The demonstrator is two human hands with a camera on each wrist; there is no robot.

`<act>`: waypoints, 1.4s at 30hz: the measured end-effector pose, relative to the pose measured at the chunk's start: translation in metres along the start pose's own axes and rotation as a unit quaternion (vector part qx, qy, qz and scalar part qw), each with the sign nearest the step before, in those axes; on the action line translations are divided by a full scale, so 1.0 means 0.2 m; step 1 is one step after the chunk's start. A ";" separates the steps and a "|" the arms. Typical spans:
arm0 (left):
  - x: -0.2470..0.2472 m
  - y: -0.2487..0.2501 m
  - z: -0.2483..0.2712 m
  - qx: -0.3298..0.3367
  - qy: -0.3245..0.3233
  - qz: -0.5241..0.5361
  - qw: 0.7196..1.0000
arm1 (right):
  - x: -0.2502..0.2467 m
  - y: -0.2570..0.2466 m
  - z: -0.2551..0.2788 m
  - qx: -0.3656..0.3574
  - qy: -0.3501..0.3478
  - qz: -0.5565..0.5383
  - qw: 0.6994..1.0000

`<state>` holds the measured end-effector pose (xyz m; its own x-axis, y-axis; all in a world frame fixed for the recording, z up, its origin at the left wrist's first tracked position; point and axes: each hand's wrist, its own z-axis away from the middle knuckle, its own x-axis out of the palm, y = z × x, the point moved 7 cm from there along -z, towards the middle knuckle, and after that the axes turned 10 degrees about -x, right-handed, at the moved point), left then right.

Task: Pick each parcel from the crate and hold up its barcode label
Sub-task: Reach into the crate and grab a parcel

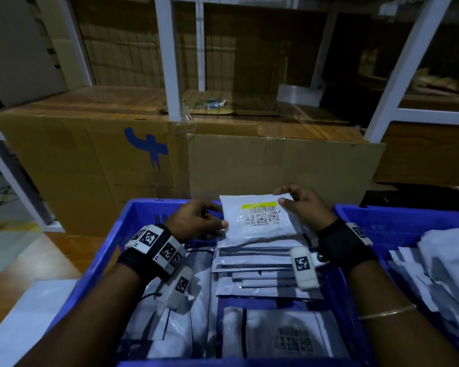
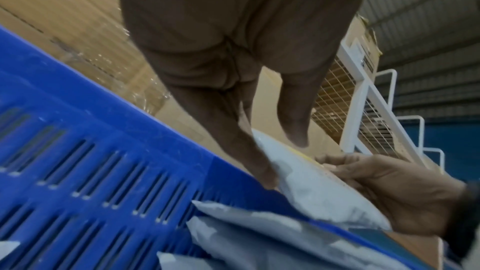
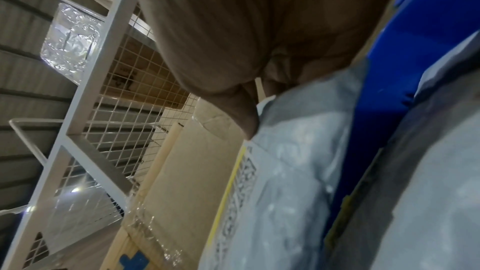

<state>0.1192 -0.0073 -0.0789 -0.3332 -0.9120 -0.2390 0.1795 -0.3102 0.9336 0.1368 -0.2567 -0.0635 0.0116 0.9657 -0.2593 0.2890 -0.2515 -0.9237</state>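
A white-grey parcel [image 1: 260, 229] is tilted up over the far end of the blue crate [image 1: 109, 260], its barcode label [image 1: 261, 215] with a yellow strip facing me. My left hand [image 1: 219, 219] pinches the parcel's left edge, thumb in front and fingers behind. My right hand [image 1: 280, 196] grips its top right corner. In the left wrist view the parcel [image 2: 319, 192] lies between the left hand [image 2: 284, 162] and the right hand's fingers [image 2: 363, 174]. The right wrist view shows my thumb [image 3: 246, 122] pressing the parcel [image 3: 298, 161] beside the label [image 3: 242, 180].
Several more flat parcels [image 1: 263, 276] lie stacked in the crate, one with a dark label [image 1: 293, 339] near me. A second blue crate [image 1: 398, 221] with parcels stands to the right. Cardboard boxes [image 1: 276, 168] and white shelf posts [image 1: 167, 56] rise just behind.
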 end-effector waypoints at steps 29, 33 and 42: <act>0.19 -0.02 0.04 0.000 -0.121 -0.060 0.991 | 0.06 0.00 0.06 0.000 -0.198 0.403 0.893; 0.19 -0.02 0.04 0.006 -0.123 -0.077 0.989 | 0.08 -0.04 0.07 -0.026 -0.200 0.413 0.888; 0.18 -0.01 0.01 0.035 -0.103 -0.093 0.990 | 0.12 -0.05 0.08 -0.034 -0.215 0.412 0.885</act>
<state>0.1044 -0.0388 -0.0881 -0.5374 -0.7648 -0.3553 0.0351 -0.4413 0.8967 0.1196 -0.2309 -0.0646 -0.1169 0.3390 -0.9335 0.4090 -0.8401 -0.3563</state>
